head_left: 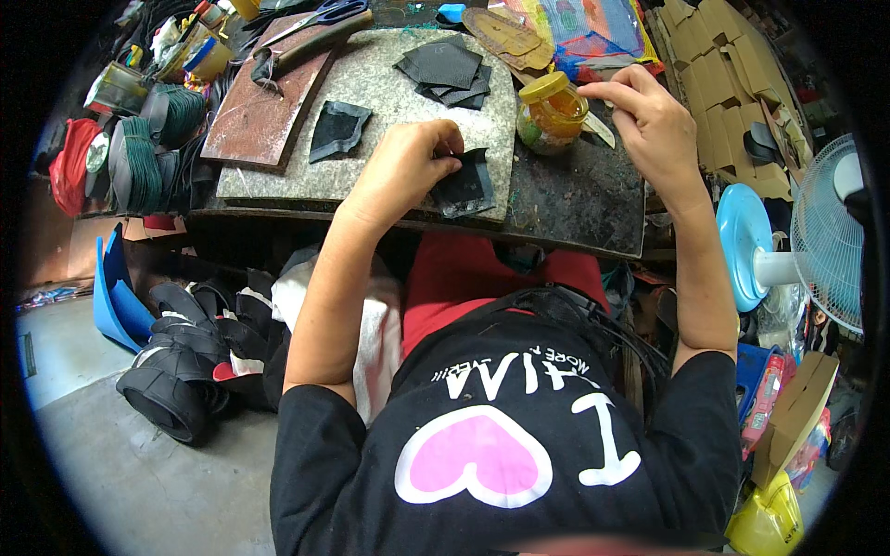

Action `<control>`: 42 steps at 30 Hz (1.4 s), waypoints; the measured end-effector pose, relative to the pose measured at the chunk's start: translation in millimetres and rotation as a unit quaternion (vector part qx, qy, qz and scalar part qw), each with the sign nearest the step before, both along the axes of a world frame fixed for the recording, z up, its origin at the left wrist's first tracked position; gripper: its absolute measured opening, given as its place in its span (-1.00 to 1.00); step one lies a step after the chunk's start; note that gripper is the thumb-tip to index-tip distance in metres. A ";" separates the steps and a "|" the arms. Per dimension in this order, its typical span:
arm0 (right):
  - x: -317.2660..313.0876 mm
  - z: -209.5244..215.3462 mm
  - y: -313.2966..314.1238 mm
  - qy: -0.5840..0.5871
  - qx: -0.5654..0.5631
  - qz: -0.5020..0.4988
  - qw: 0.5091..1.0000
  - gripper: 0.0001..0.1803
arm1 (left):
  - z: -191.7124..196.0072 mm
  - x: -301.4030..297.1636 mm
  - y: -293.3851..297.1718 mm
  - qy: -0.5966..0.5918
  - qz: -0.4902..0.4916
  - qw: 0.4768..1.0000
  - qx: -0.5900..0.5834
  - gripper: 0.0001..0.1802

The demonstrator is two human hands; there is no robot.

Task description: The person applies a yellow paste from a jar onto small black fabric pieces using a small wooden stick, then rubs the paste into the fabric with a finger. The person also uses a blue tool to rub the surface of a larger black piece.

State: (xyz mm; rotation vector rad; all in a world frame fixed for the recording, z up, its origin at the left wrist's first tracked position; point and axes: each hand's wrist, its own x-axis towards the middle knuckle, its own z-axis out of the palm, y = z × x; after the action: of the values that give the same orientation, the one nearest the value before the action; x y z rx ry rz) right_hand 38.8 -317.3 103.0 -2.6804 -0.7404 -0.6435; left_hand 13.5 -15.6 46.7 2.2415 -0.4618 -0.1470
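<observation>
Roughly square, the black patch (466, 192) is pinched by the left hand (413, 159); what the right hand (651, 119) grasps, I cannot tell.

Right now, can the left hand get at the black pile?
Probably yes: the pile lies farther back on the same slab, with nothing visible between. The left hand is at a black patch, though; whether it grips it is unclear.
</observation>
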 end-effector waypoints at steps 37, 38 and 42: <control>-0.1 8.1 10.3 -0.049 -0.033 0.039 0.997 -0.77 | -16.1 5.0 -4.0 -0.048 0.013 0.999 0.006 -0.76; 7.1 5.3 7.3 -0.052 -0.067 0.028 0.996 -0.77 | -16.4 5.0 -3.6 -0.046 0.009 0.999 0.005 -0.75; 19.9 -12.0 7.8 -0.042 -0.143 0.004 0.989 -0.75 | -17.8 4.9 -2.8 -0.066 0.005 0.998 0.005 -0.76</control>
State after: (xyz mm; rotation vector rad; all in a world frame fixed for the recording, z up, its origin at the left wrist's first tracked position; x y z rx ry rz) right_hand 58.7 -309.5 91.0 -2.9212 -0.9286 -0.6996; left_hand 18.5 -18.4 28.9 2.2720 -0.5219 0.0025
